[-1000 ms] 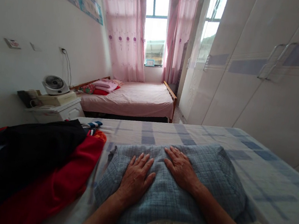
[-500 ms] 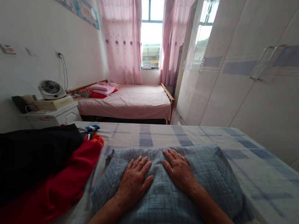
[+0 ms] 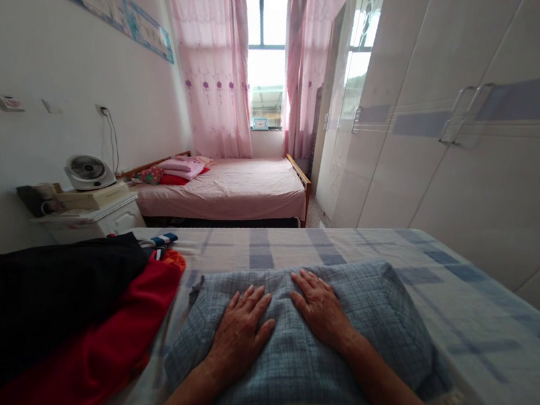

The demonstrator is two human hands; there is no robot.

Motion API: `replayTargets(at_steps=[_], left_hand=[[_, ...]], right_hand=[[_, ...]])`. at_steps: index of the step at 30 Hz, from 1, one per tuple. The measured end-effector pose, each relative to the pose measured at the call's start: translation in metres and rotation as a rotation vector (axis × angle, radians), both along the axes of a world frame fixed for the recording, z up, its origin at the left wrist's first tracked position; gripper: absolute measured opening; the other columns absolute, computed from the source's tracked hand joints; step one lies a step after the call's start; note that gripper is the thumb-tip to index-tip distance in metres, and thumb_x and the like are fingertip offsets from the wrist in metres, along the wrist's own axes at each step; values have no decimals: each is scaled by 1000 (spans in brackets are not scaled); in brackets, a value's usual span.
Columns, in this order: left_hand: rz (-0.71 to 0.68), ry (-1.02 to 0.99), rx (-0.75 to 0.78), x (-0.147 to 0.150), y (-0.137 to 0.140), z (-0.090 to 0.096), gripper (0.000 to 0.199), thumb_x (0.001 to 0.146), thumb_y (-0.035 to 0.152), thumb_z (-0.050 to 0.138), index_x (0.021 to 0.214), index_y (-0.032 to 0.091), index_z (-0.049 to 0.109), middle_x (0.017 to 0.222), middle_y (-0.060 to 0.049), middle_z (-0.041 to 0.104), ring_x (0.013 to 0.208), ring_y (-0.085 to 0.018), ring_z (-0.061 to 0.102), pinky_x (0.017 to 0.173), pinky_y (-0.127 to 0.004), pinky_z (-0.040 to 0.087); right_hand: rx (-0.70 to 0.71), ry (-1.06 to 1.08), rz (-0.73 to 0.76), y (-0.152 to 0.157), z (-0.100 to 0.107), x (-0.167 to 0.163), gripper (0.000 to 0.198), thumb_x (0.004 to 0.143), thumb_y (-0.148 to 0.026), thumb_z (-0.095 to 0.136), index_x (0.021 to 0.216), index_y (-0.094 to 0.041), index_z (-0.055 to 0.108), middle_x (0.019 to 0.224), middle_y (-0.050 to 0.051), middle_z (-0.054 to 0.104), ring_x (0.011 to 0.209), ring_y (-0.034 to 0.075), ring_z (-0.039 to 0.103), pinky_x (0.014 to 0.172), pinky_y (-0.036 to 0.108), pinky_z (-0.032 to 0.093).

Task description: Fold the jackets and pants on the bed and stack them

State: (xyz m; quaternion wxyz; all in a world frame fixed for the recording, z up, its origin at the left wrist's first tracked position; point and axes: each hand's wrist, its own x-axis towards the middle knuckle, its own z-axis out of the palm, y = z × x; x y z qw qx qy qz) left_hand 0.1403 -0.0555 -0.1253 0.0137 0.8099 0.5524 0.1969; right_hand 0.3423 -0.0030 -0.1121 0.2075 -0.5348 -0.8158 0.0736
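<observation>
A blue-grey checked garment (image 3: 298,361) lies spread on the bed in front of me, its beaded, pale trim curving along the near edge. My left hand (image 3: 242,326) rests flat on its left half, fingers stretched out. On the upper middle of the cloth, my right hand (image 3: 318,306) also lies flat with the fingers slightly apart. Both palms touch the fabric and neither hand grips anything. Part of the garment's right side is covered by my right forearm.
A heap of black and red clothes (image 3: 64,308) lies to the left on the checked bedsheet (image 3: 476,305). Beyond are a pink-covered bed (image 3: 242,188) and a fan (image 3: 89,172) on a small cabinet (image 3: 120,215). White wardrobes (image 3: 492,193) line the right side.
Both hands stay flat on the garment in nearly the same place. The view has tilted and shifted slightly, so the room's background sits a little lower and further left.
</observation>
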Motion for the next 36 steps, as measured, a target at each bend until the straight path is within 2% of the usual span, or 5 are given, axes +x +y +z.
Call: replayTargets(at_steps=[7, 13, 20, 28, 36], left_hand=[[-1, 24, -1, -2, 1, -1, 45, 92, 35, 39, 135, 21, 45, 144, -6, 42, 136, -23, 32, 112, -48, 25], [-4, 33, 0, -2, 1, 0, 44, 91, 33, 41, 132, 20, 48, 141, -8, 45, 134, -23, 35, 111, -48, 28], [94, -51, 92, -37, -12, 17, 43, 86, 33, 46, 127, 20, 53, 142, -9, 43, 133, -26, 36, 108, -47, 33], [449, -973, -341, -117, -9, 30, 41, 72, 44, 58, 97, 13, 64, 89, -10, 70, 79, -25, 66, 69, -35, 53], [401, -1153, -411, -109, 25, 19, 47, 51, 49, 75, 79, 11, 66, 64, -5, 67, 62, -19, 63, 57, -27, 49]], right_hand=[[313, 138, -35, -28, 50, -21, 55, 93, -40, 35, 143, -17, 31, 153, 7, 21, 141, 21, 11, 113, 43, 16], [-22, -29, 86, -30, 8, -33, 53, 91, -45, 39, 137, -18, 45, 147, 9, 34, 138, 27, 23, 111, 46, 19], [-24, -9, 71, -32, 2, -28, 51, 93, -44, 36, 138, -21, 43, 148, 6, 32, 138, 25, 23, 112, 43, 18], [-27, -42, 68, -33, 4, -29, 51, 93, -43, 35, 137, -20, 45, 148, 6, 33, 137, 24, 24, 111, 42, 19], [3, -104, 66, -31, 3, -29, 51, 93, -43, 34, 136, -18, 46, 147, 6, 35, 137, 23, 26, 111, 41, 20]])
